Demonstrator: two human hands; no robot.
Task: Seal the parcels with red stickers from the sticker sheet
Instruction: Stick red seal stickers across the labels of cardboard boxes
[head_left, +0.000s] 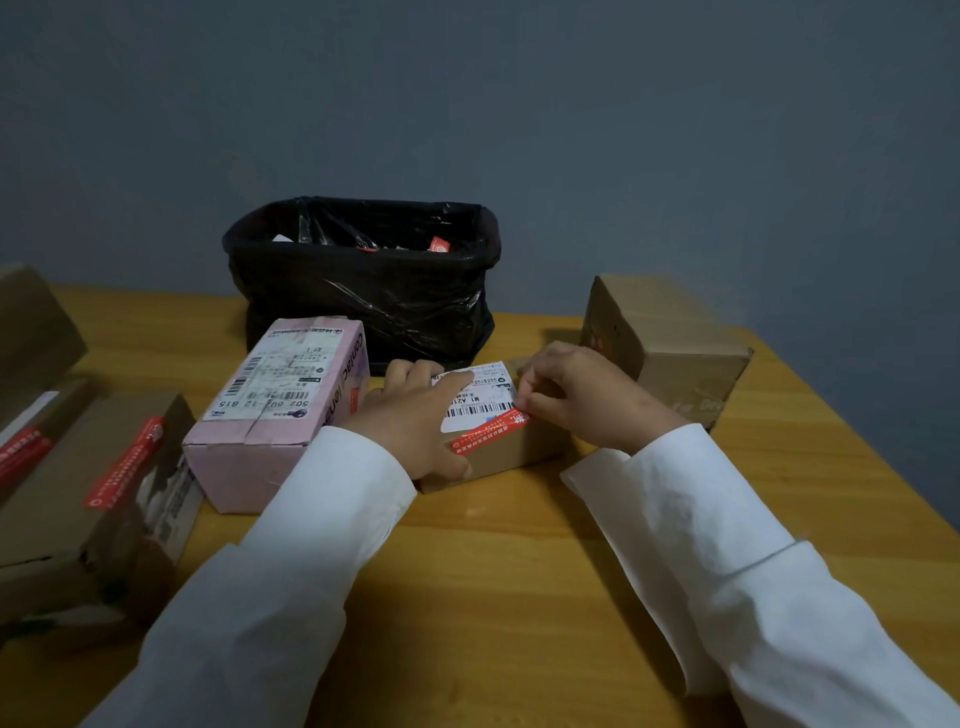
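A small brown parcel (511, 452) with a white barcode label lies at the table's middle. A red sticker (488, 434) runs along its near top edge. My left hand (415, 415) lies over the parcel's left end, fingers on the label and thumb against the near side. My right hand (582, 397) sits at the right end, its curled fingertips pinching or pressing the sticker's right tip. No sticker sheet is in sight.
A pink parcel (275, 410) lies just left of my left hand. Brown parcels with red stickers (98, 483) sit at the left edge. Another brown box (670, 343) stands at right. A bin lined with a black bag (363, 280) stands behind on the wooden table (493, 571).
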